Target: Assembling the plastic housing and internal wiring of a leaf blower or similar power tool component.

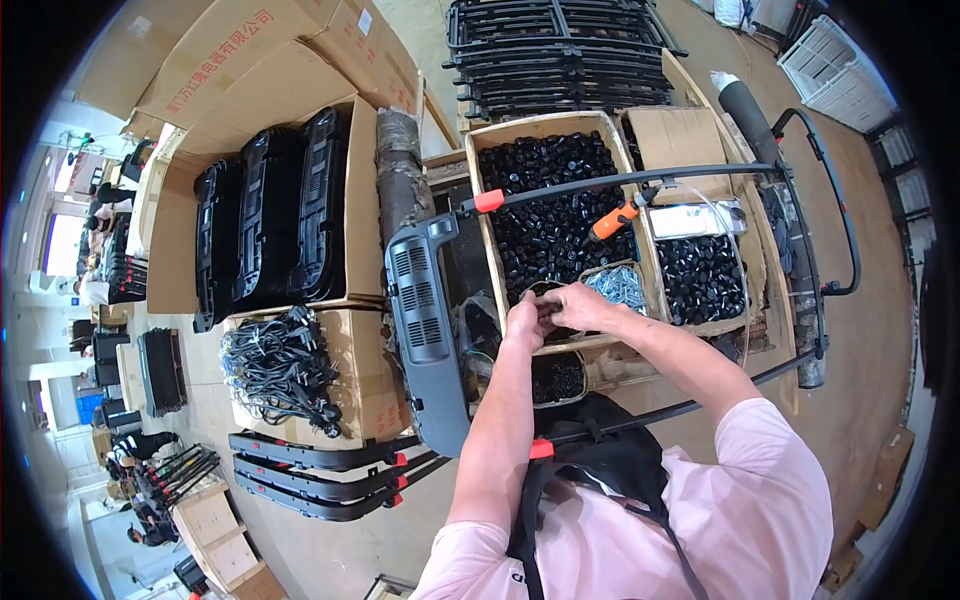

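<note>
My left hand (526, 322) and my right hand (583, 308) meet fingertip to fingertip over the near edge of a wooden bin (484, 190). Both have curled, pinched fingers; whatever is between them is too small to make out. Glossy black round caps (548, 165) fill the bin. Right beside my right hand, silver screws (618, 288) lie in a small tray. An orange-and-black power screwdriver (613, 221) hangs above the caps. Around my arms stretches a black tubular frame (640, 178) with red end pieces, joined on the left to a grey vented plastic cover (420, 300).
More black knobs (700, 280) fill a right-hand compartment; dark small parts (558, 380) sit in a near tray. At left, a carton (172, 215) holds large black covers, above a heap of black cables (280, 365). Curved black bars (320, 485) lie below. Stacked frames (560, 50) stand behind.
</note>
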The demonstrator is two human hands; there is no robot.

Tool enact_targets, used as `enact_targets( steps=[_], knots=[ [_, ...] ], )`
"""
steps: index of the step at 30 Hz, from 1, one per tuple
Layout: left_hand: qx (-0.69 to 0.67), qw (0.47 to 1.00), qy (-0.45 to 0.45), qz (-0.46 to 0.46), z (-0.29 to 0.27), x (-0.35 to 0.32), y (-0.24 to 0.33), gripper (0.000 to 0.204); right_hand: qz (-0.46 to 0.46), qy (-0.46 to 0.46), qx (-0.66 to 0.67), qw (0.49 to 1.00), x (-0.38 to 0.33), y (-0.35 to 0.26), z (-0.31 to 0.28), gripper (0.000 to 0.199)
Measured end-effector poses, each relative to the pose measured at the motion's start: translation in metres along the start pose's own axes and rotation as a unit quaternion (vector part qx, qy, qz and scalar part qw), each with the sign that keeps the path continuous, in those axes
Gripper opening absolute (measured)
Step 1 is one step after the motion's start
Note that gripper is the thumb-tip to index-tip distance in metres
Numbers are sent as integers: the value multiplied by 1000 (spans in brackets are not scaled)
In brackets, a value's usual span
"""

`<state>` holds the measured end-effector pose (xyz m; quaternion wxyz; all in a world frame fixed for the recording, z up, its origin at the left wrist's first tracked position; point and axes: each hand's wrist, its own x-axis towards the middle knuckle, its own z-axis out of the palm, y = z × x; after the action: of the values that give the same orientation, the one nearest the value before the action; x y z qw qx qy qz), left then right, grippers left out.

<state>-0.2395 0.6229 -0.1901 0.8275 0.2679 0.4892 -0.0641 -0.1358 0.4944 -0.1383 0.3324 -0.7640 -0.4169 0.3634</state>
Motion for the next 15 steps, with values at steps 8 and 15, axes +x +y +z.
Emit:
enact_targets(
  steps=[8,15],
  knots=[
    [-83,991,-108,-1,-3,-13,6,43,206,174,57,961,-2,45,-55,37],
    [-102,981,-160,43,-1,-35,12,39,261,325,328,848,34,69,-68,46]
  ],
)
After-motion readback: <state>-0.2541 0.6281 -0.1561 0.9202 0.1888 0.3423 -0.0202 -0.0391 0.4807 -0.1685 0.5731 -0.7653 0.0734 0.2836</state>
